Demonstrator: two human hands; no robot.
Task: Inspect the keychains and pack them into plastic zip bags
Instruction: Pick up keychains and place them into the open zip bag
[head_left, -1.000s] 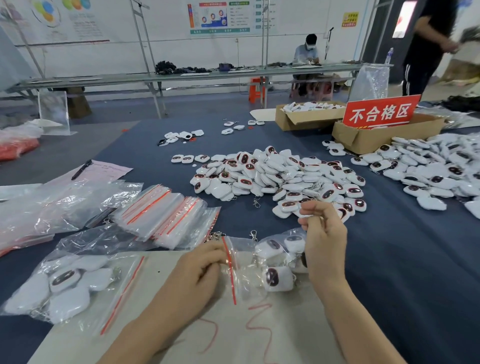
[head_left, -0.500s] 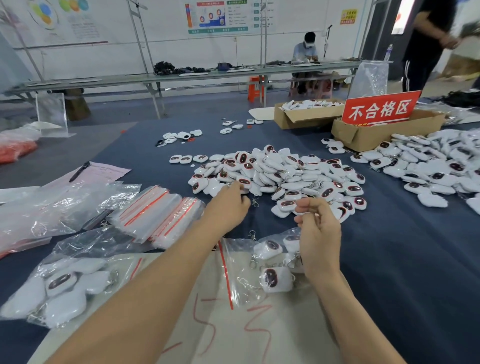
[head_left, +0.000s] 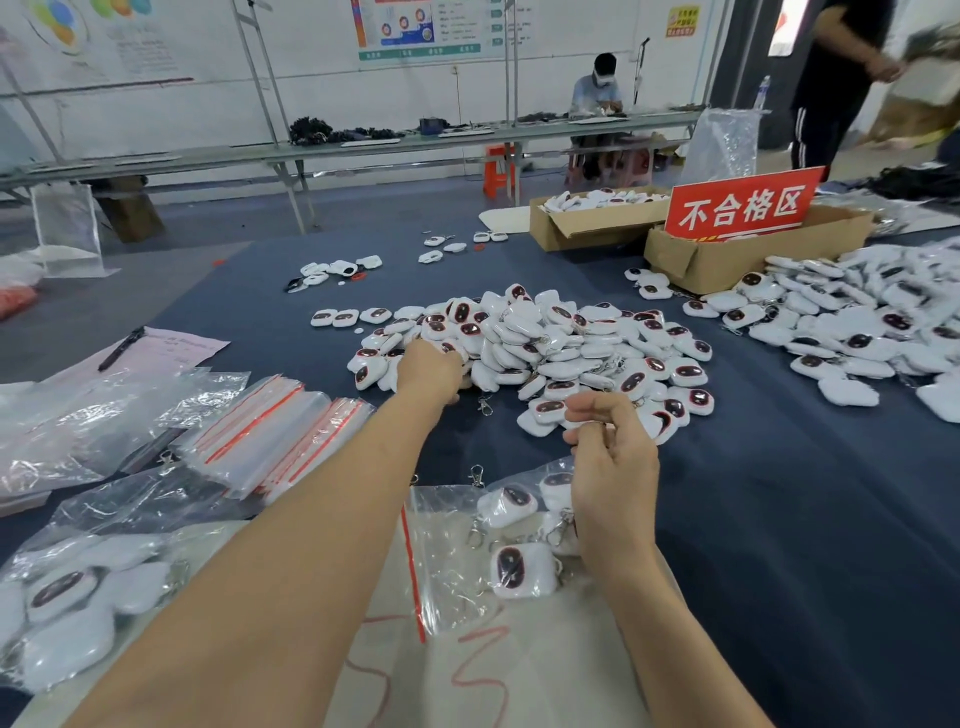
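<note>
A big heap of white keychains (head_left: 545, 343) with dark red ovals lies mid-table on the blue cloth. My left hand (head_left: 428, 366) reaches into the heap's left edge, fingers curled down over a keychain there. Closer in, my right hand (head_left: 610, 457) pinches the metal chains of a few keychains (head_left: 519, 569). They hang into a clear zip bag (head_left: 447, 551) with a red strip, lying open on a beige board (head_left: 467, 675).
Empty zip bags (head_left: 270, 436) are stacked at the left, with a filled bag (head_left: 67, 597) at the near left. A second keychain heap (head_left: 857, 322) lies at the right. Two cardboard boxes (head_left: 753, 260) stand behind, one bearing a red sign (head_left: 743, 205). People work at the back.
My left hand let go of the zip bag's edge and stretched forward to the heap of keychains. My right hand stayed over the bag, still pinching the chains.
</note>
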